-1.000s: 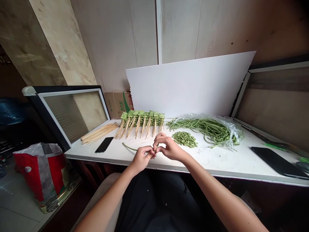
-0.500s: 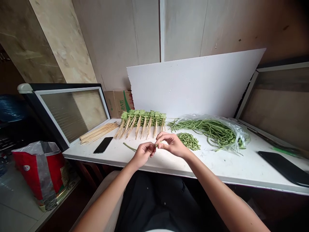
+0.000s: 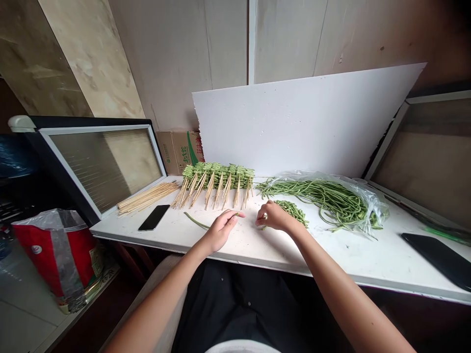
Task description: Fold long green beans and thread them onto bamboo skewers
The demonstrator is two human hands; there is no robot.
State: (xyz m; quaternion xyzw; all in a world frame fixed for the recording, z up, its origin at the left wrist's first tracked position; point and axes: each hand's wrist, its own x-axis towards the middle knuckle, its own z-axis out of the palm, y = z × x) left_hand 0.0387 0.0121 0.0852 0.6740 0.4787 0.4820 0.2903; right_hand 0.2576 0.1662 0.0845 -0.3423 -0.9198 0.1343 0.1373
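Observation:
My left hand (image 3: 222, 229) is closed around a long green bean (image 3: 196, 221); one end trails to the left over the white table and the other shows at the fingertips. My right hand (image 3: 274, 216) has its fingers pinched together just left of a pile of short bean pieces (image 3: 294, 212). A small green bit shows under its fingertips. Behind the hands, skewered bean bundles (image 3: 221, 176) lie in a row with their sticks pointing forward. Long whole beans (image 3: 324, 196) spill from a clear plastic bag (image 3: 373, 208) at the right.
Bare wooden skewers (image 3: 147, 197) and a phone (image 3: 154, 217) lie on the table (image 3: 147, 236) at the left. A black object (image 3: 437, 259) lies at the right. A cardboard box (image 3: 180, 149) and a white board (image 3: 294, 127) stand behind. A red bag (image 3: 44, 260) stands at the lower left.
My right hand has parted from my left and moved right and slightly down, near the cut pieces. My left hand still holds the long bean. The view has shifted slightly.

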